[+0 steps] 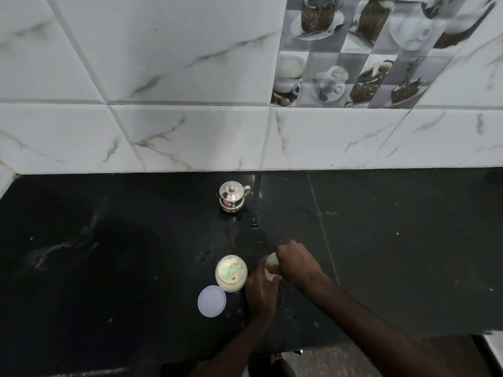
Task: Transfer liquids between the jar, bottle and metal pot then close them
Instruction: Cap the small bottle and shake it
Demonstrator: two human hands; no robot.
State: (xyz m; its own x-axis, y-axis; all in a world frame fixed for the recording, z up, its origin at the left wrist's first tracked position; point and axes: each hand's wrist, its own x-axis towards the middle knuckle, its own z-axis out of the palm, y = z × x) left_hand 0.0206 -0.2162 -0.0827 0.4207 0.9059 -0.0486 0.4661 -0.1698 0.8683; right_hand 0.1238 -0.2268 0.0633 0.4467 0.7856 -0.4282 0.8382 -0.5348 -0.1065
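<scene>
Left hand — curled round the bottle body; right hand clasps its top. Jar just left of them, open, pale contents; its lid flat on the bench. Metal pot — lidded, near the wall.

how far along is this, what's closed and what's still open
Done: the metal pot stands at the back with its lid on. In hand: the left hand grips the bottle while the right hand holds its top, probably working the cap. Left: the jar stands open, its purple lid lying on the counter beside it.
</scene>
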